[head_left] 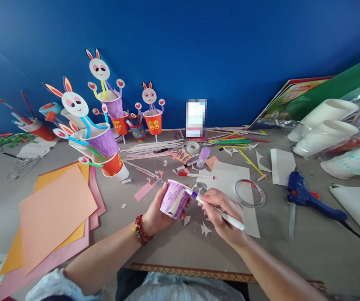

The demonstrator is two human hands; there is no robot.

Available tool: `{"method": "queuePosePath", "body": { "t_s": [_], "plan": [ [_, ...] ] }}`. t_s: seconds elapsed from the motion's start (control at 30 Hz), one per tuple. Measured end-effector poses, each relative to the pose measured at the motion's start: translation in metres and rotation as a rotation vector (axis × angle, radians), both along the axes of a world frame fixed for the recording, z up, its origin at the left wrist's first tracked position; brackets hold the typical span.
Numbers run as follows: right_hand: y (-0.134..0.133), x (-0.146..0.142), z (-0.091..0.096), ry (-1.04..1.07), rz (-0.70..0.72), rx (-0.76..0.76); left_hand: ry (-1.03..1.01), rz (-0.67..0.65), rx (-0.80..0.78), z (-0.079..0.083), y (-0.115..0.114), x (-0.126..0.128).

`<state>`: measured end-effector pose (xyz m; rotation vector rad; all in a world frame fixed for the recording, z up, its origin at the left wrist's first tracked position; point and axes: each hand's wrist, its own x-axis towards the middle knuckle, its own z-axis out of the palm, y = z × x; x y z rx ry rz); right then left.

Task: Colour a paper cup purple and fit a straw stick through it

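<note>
My left hand (158, 211) is wrapped round a paper cup (173, 198) coloured in purple strokes, held tilted above the table. A white strip on its side shows no purple, and a small dark mark sits near its lower end. In my right hand (224, 213) is a white marker pen (230, 219) with a purple collar, its tip at the cup's upper right side. Just beyond the hands lie a red-and-white marker (195, 175) and a purple cap-like piece (203, 157). White paper scraps (205, 228) are scattered below the cup.
Rabbit figures in cups (100, 142) stand at the back left. Coloured paper sheets (57, 213) lie on the left. To the right are a tape roll (249, 192), white paper (252, 221), a blue glue gun (311, 198) and stacked paper cups (324, 136). A lit screen (195, 119) stands against the wall.
</note>
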<state>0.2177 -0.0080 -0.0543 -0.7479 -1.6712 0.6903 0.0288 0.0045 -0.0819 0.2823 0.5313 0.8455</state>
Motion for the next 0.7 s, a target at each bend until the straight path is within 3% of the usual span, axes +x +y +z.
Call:
{"method": "queuePosePath", "body": {
  "t_s": [0.13, 0.27, 0.43, 0.6, 0.7],
  "plan": [
    [-0.0004, -0.0007, -0.0006, -0.02, 0.115, 0.056, -0.019, -0.018, -0.017, -0.0014, 0.0005, -0.0007],
    [0.0002, -0.0001, -0.0012, 0.004, -0.01, 0.01, -0.039, -0.014, -0.022, -0.0012, 0.001, -0.0009],
    [0.0001, -0.0009, -0.0016, -0.012, 0.146, 0.054, -0.046, -0.027, -0.022, -0.0013, 0.0007, -0.0001],
    [0.0001, -0.0002, -0.0019, 0.0, -0.002, 0.02, -0.079, -0.03, -0.033, -0.0005, 0.0013, -0.001],
    [-0.0005, -0.0011, -0.0014, -0.012, 0.117, 0.049, -0.076, -0.036, -0.041, -0.0001, 0.0016, -0.0014]
  ]
}}
